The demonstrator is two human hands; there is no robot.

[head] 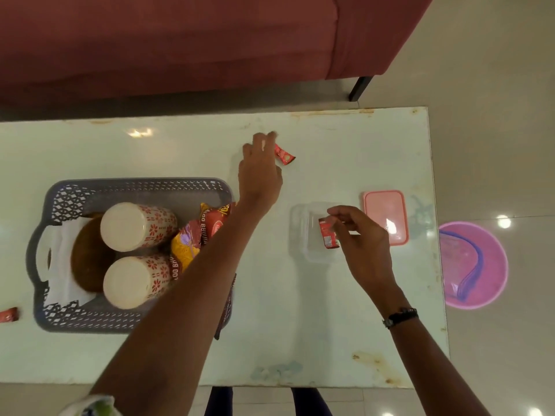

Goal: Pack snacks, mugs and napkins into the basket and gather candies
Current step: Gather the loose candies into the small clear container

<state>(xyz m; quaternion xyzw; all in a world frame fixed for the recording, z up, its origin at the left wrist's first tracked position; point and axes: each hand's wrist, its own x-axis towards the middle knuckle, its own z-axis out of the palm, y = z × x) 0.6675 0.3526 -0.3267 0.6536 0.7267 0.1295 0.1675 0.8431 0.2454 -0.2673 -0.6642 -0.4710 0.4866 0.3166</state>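
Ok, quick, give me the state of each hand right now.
Left hand: pinching a red candy at the far side of the table.
Right hand: pinching a red candy wrapper over the clear container.

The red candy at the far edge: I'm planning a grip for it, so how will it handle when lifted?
The candy, a thin flat wrapper pinched by the left hand, probably weighs almost nothing and bends easily. Its glossy foil may slip on the smooth table if pushed. Being flat, it seems unlikely to roll.
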